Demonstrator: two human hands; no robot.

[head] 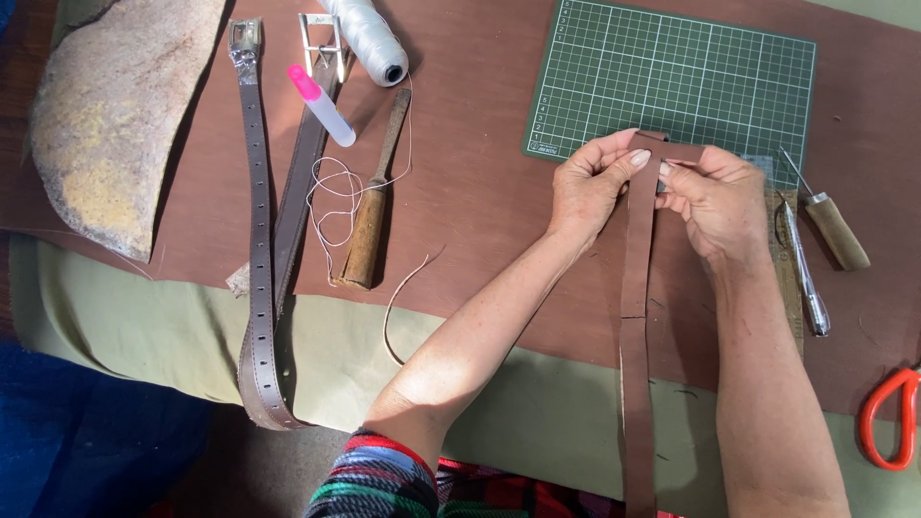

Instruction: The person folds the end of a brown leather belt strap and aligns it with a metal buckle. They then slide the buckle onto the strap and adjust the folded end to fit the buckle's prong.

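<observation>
Strap between both hands, mat beyond at twelve o'clock

From the strap (pixel 637 288): cutting mat (pixel 672 67) at twelve, awl (pixel 833 225) at three, chisel (pixel 369 221) and belt (pixel 257 240) at nine, thread spool (pixel 369 38) at ten.

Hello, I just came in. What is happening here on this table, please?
A person is working with leather. Both hands pinch the top end of a long brown leather strap: the left hand and the right hand meet at its tip, by the lower edge of a green cutting mat. To the left lie a finished belt with holes, a white thread spool and a wooden-handled tool. An awl and orange-handled scissors lie to the right.
</observation>
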